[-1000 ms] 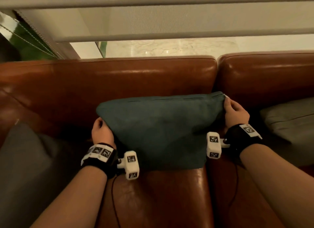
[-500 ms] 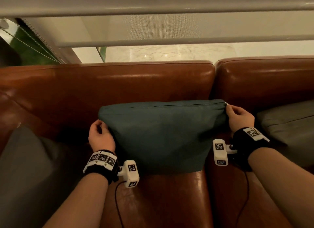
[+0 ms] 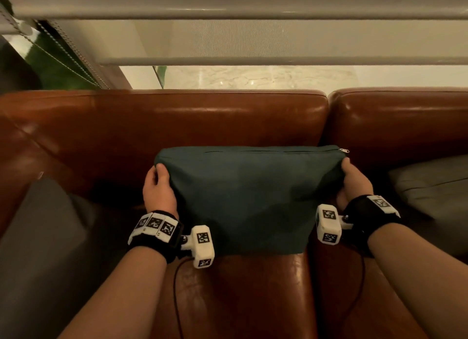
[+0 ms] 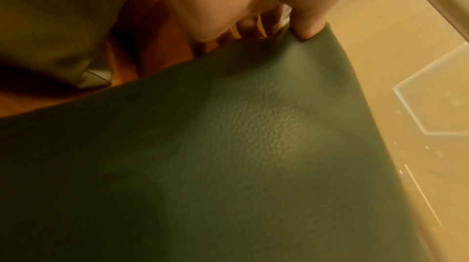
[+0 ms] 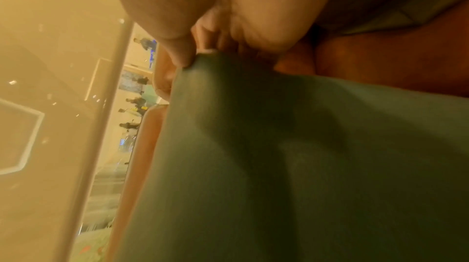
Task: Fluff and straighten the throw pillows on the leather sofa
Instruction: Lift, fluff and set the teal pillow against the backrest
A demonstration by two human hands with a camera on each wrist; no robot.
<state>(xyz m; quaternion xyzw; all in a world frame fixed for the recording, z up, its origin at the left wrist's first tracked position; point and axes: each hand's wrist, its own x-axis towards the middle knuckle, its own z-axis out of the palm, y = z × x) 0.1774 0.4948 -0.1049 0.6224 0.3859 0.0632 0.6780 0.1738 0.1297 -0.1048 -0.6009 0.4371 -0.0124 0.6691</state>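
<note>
A dark teal pillow (image 3: 250, 199) stands upright on the seat of a brown leather sofa (image 3: 177, 136), leaning against the backrest. Its long axis runs left to right, and its zipped edge faces up, with the zipper pull (image 3: 345, 150) at the top right corner. A grey pillow (image 3: 430, 192) lies on the seat to the right, and another grey cushion (image 3: 45, 237) sits at the far left. Behind the sofa are a pale railing (image 3: 253, 60) and a glossy marble floor (image 3: 253, 78) below.

Both forearms reach forward, each wrist wearing a black band with white tracking blocks. The left hand (image 3: 158, 189) pinches the pillow's upper left corner between thumb and curled fingers. The right hand (image 3: 354, 181) pinches the upper right corner the same way, just below the zipper pull.
</note>
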